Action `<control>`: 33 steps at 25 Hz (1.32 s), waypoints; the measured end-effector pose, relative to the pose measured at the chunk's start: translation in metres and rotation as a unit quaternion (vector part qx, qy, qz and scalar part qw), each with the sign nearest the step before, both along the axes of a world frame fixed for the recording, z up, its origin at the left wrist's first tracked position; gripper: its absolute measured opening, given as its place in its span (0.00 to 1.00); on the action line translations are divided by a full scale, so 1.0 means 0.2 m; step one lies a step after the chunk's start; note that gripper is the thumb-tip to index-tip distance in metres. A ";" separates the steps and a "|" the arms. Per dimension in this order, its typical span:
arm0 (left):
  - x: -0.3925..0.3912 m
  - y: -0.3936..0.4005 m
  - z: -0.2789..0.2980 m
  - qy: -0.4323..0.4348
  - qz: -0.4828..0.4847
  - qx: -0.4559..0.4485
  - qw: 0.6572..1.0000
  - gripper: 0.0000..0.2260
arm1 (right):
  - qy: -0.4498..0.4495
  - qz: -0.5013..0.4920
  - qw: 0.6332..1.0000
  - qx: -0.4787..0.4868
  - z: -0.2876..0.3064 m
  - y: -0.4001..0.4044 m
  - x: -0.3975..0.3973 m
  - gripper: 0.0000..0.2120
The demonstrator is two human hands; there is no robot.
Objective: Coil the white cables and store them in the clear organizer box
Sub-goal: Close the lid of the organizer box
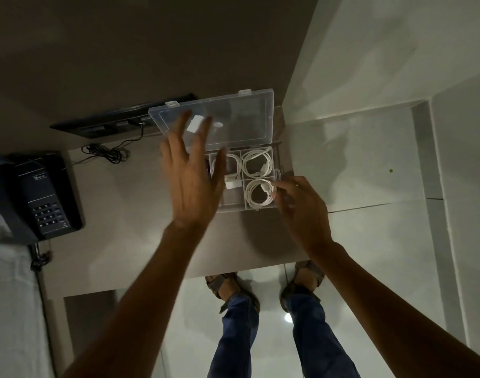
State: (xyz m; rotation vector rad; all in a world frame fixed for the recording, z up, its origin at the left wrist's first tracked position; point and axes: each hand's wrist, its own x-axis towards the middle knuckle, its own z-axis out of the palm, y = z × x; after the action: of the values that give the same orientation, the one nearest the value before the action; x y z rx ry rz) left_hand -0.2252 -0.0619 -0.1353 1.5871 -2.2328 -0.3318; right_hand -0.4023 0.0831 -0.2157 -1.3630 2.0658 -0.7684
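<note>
The clear organizer box [234, 207] sits on a grey table with its lid [233, 115] standing open at the back. One coiled white cable [256, 163] lies in the far right compartment. Another coiled white cable [256, 195] lies in the near right compartment. A third white cable [232, 159] shows partly in the middle compartment behind my left hand. My left hand [192, 184] hovers blurred above the box's left half, fingers spread, holding nothing. My right hand [301, 205] is at the box's right edge, its fingertips pinched at the near right coil.
A black desk telephone [34, 197] stands at the table's left side, with a tangled black cord [105, 154] behind it. A dark flat device [124, 118] lies at the back by the wall. The table's front edge [233, 274] is just before my sandalled feet.
</note>
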 end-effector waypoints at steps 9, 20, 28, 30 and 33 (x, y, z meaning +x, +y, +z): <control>0.12 -0.14 0.09 -0.118 -0.106 -0.049 0.986 0.14 | -0.139 -0.104 0.984 -0.033 0.00 -0.02 -0.01 0.07; 0.31 0.33 -0.32 -0.118 -0.261 0.129 0.949 0.13 | 0.056 0.201 0.978 -0.005 0.01 -0.03 0.02 0.22; 0.51 0.16 -0.39 -0.150 -0.265 0.119 0.945 0.28 | 0.110 0.282 0.953 -0.034 -0.09 -0.01 -0.15 0.23; 0.54 0.19 -0.46 -0.162 -0.284 0.100 0.940 0.27 | 0.106 0.284 0.952 -0.040 -0.11 0.00 -0.14 0.23; 0.54 0.21 -0.51 -0.151 -0.274 0.070 0.947 0.27 | 0.093 0.284 0.953 -0.044 -0.13 0.00 -0.14 0.25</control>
State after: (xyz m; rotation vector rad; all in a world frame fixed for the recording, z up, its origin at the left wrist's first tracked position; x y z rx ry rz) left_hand -0.1178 -0.0190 -0.2372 1.1027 -2.9367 -0.4253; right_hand -0.4301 0.0835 -0.2416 -2.0140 1.6384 -0.4952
